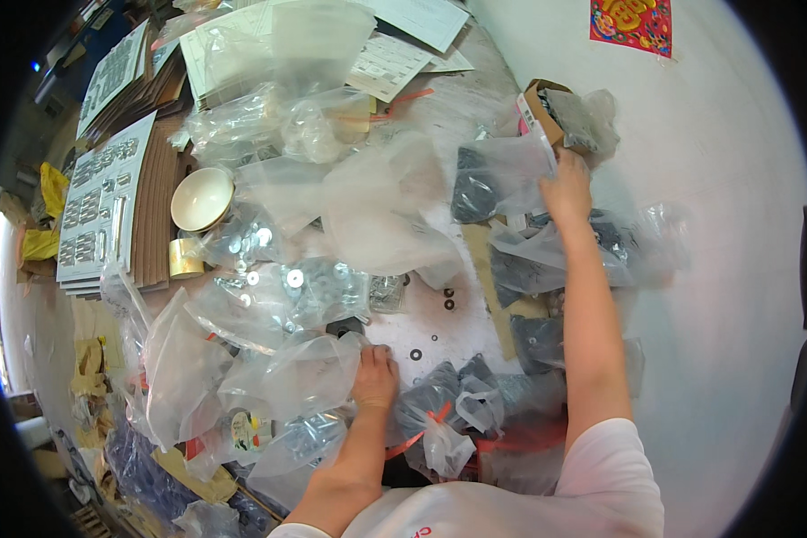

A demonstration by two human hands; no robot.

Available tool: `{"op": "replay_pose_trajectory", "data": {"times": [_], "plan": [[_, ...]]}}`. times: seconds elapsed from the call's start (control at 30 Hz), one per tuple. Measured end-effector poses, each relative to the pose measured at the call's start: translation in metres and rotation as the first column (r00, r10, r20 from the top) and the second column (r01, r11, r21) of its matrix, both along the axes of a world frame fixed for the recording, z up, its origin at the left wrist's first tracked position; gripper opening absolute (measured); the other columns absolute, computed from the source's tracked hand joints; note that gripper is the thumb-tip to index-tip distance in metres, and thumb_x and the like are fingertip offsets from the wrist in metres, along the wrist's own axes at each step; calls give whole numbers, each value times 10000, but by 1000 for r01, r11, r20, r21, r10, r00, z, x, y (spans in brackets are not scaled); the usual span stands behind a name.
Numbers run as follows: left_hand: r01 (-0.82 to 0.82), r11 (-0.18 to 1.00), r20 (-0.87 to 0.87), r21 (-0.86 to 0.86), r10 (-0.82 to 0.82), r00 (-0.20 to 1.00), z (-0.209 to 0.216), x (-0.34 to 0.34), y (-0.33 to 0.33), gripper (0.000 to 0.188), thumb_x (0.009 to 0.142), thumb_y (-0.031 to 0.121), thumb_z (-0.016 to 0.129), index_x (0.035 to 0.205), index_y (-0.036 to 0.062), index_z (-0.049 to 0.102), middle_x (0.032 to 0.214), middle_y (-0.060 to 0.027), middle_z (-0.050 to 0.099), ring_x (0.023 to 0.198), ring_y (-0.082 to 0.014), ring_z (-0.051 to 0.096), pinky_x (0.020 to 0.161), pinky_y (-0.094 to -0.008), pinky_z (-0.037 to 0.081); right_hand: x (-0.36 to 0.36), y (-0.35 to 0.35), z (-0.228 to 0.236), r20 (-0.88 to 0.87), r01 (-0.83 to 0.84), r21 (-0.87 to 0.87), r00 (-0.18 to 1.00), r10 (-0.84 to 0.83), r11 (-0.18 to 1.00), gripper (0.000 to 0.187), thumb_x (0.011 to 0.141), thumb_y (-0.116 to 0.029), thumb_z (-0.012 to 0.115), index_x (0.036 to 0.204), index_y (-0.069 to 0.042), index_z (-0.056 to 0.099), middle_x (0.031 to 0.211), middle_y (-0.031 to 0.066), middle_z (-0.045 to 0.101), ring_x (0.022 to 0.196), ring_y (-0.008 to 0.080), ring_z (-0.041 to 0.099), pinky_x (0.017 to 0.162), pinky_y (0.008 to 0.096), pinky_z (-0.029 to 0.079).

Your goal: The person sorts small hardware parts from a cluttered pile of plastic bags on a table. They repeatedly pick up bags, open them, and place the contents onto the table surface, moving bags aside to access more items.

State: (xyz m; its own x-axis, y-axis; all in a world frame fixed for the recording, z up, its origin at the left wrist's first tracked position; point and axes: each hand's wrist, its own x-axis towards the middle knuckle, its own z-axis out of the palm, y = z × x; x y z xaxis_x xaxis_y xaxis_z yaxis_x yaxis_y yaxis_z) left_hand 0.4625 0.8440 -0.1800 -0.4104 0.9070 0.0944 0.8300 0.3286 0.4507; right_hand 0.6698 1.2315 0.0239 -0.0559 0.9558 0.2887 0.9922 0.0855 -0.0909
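Note:
At the far right of the table, my right hand (567, 188) pinches the edge of a clear plastic bag (498, 175) with dark small parts gathered in its left end. Just beyond that hand stands an open cardboard box (547, 108) with a grey bagged item on it. Nearer to me, my left hand (375, 377) has its fingers bent, closed at the edge of a translucent plastic bag (291, 372). Several black washers (416, 355) lie loose on the white surface between my hands. A tied bag of dark parts (432, 394) sits right of my left hand.
Bags of shiny washers (294, 280) spread across the left. A white bowl (203, 199) and a tape roll (186, 258) stand beside stacked printed boards (108, 206). Papers (390, 67) lie at the back. A white wall (708, 224) bounds the right side.

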Motion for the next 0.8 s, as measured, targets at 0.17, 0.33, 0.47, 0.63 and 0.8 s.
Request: {"op": "replay_pose_trajectory", "data": {"times": [0.17,0.33,0.47,0.63,0.8], "plan": [[35,998,-74,48,-31,997,0,-1,0,197,839,212,698,1027,165,667,1016,-52,627,983,-306,588,840,-472,460,-60,-105,32,-554,-773,-235,604,573,589,695,797,-114,743,1449,-35,516,1506,228,517,1380,378,507,1138,467,417],[45,998,-68,32,-43,997,-4,-2,-1,205,838,214,703,1033,163,663,1020,-61,621,988,-311,580,863,-481,446,-102,-125,25,-526,-513,-319,795,301,797,383,882,-387,785,1024,-31,789,1054,211,760,1035,393,714,918,446,552],[37,998,-73,43,-34,997,-6,-2,-1,198,837,212,699,1028,170,662,1016,-55,619,980,-307,580,863,-479,444,-23,-72,6,-445,-42,-162,895,-35,986,463,929,-403,756,1002,54,761,894,234,758,779,394,731,780,454,570],[24,998,-53,55,-21,998,-7,-1,-1,192,834,199,694,1022,177,663,1020,-48,619,968,-302,581,846,-475,445,47,-47,-46,-723,8,-270,659,-208,963,388,939,-330,743,970,56,756,805,108,730,666,191,685,679,349,551],[39,997,-38,72,-36,999,-6,-2,-1,196,827,193,699,1018,172,662,1016,-52,618,964,-299,583,837,-476,445,36,-49,-46,-724,24,-259,657,-210,966,404,957,-327,735,1002,74,749,831,124,734,696,189,698,669,331,550]]}}
